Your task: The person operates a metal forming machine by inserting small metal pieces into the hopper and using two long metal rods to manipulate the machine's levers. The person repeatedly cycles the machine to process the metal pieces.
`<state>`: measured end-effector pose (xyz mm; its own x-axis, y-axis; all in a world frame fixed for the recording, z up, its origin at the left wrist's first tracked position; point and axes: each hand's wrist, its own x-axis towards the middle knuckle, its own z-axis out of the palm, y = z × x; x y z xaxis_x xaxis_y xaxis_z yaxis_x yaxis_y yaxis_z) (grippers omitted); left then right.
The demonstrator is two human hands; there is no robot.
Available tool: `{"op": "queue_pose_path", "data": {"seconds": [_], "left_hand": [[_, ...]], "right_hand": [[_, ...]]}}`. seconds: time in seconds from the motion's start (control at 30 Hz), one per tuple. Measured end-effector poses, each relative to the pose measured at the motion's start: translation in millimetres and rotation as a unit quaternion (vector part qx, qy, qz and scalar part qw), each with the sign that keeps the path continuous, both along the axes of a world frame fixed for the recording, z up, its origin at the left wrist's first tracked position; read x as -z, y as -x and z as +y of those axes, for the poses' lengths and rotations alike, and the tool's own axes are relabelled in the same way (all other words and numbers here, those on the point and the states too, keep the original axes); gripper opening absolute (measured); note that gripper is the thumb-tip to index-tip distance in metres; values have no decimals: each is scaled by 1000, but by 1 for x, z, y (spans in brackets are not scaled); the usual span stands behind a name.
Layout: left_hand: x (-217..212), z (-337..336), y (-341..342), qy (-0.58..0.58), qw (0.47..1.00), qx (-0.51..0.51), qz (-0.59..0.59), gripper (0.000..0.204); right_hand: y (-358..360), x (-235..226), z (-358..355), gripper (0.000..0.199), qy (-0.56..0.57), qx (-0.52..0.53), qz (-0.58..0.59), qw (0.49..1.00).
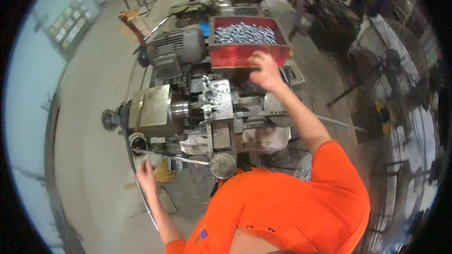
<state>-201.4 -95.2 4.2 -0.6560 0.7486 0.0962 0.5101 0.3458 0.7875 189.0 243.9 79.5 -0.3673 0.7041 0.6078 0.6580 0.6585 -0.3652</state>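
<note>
My right hand (266, 71) reaches out in front of a red box (235, 55). Its fingers are curved and apart, with nothing seen between them. Small shiny metal parts (245, 34) fill the box, heaped together. Down at the left, my left hand (147, 178) is beside a dark hose (133, 162) and a round black-mouthed cup (138, 142). Those fingers are drawn together, and what they hold, if anything, is too small to make out. Between my hands stands a lathe-like machine with a metal block (219, 99) and a bright spindle (180, 110).
A finned electric motor (176, 47) sits behind the boxy machine housing (150, 111). One metal rod (183, 160) crosses near a round knob (223, 165) close to my body. A fan-like guard (391, 49) and dark equipment stand at right; a pale blue wall (33, 89) runs along the left.
</note>
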Motion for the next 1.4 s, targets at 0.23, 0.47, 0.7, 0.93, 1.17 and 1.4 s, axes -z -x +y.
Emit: {"op": "queue_pose_path", "data": {"seconds": [0.23,0.47,0.7,0.93,1.17,1.4], "left_hand": [[119,80,-75,174,929,133,297,29],[131,84,-51,252,914,216,235,24],[107,97,-75,304,904,211,214,24],[123,93,-62,303,908,195,213,23],[114,84,-72,279,918,195,202,23],[36,85,-104,145,947,271,94,21]], "right_hand": [[-93,186,-203,36,407,74,33,910],[-244,333,-374,23,540,378,-135,740],[-318,359,-365,25,434,496,-148,737],[-338,338,-323,37,611,423,-124,657],[-340,367,-331,26,535,421,-252,688],[-313,315,-306,25,498,340,179,777]]}}
